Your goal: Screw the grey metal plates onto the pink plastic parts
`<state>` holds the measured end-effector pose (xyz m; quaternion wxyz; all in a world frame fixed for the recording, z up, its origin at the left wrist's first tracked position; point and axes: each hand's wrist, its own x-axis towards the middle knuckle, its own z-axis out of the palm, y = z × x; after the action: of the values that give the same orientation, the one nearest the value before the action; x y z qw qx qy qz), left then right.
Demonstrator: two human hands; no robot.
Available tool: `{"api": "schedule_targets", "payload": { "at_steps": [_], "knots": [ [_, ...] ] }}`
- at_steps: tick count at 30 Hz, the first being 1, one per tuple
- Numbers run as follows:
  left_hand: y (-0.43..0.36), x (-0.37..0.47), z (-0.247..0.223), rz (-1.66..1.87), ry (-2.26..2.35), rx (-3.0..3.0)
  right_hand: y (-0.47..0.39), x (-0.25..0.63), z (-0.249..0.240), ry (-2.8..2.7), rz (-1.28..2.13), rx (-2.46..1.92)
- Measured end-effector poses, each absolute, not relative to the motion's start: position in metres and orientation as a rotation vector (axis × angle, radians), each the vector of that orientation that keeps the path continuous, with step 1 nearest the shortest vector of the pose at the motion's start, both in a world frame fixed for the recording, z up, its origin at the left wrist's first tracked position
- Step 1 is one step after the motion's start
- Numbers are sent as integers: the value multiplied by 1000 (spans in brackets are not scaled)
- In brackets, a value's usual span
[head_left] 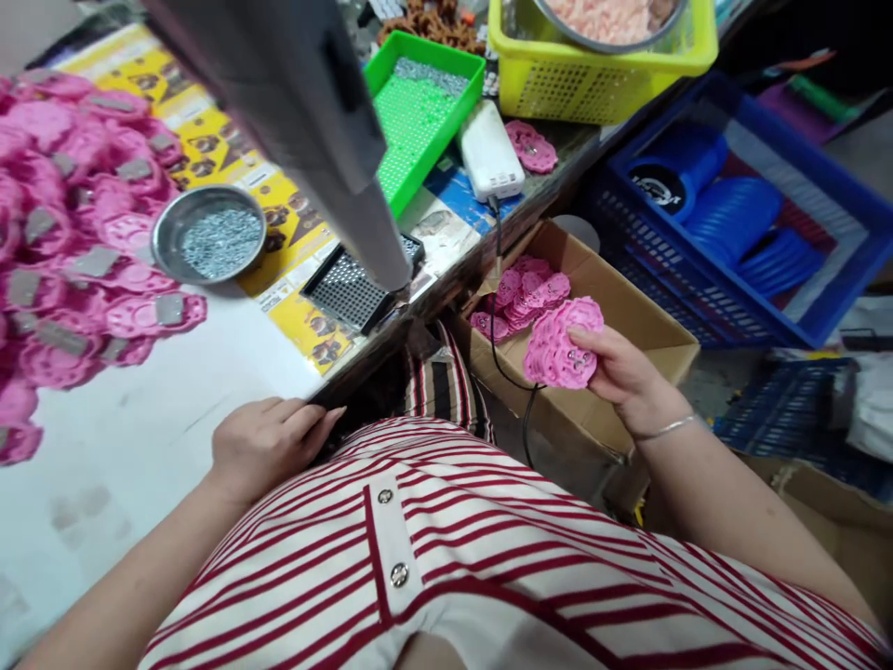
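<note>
Pink fills the right hand (628,381): one pink stack (564,344), too tightly layered to count, thumb on top, fingers closed around its side, held over one cardboard box (628,307) just off the bench (174,437) edge. More pink pieces (523,296) lie inside, overlapping. And the left hand (261,445)? Fingers loosely curled at the bench's near edge; I cannot tell whether they hold anything. On the bench, one big pink heap (90,214) along the left side, one steel bowl (166,237) touching it, one green tray (405,140), one black tray (353,290), and one lone pink piece (531,147) by the edge.
</note>
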<state>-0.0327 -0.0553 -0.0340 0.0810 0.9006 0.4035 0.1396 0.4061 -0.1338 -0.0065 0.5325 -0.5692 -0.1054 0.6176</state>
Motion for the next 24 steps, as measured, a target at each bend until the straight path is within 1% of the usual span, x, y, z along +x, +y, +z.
{"api": "schedule_targets", "payload": {
  "at_steps": [2,4,6,9,11,14,17,19,21,24],
  "knots": [
    [-53,-30,-33,367,1119,2934,-131,380,15,-344,1548,-1339],
    [-50,-26,-29,389,1085,2967,-125,353,33,-441,1641,-1321],
    [-49,-22,-24,449,1091,2824,-116,327,47,-545,1763,-1295],
    [-47,-22,-18,752,1064,2258,-95,286,62,-706,1913,-1242],
    [-45,-30,-19,881,1155,2095,-76,253,68,-805,1979,-1199],
    [-44,-60,-26,1125,1387,1823,-43,188,71,-963,2074,-1103],
    [-53,-110,-29,1362,1582,1556,-11,108,66,-1120,2153,-994],
    [-65,-148,-28,1480,1654,1430,6,54,59,-1196,2193,-1014],
    [-79,-181,-25,1537,1677,1388,19,4,50,-1282,2221,-1032],
    [-95,-215,-18,1481,1744,1478,31,-62,36,-1390,2232,-1080]
  ]
}}
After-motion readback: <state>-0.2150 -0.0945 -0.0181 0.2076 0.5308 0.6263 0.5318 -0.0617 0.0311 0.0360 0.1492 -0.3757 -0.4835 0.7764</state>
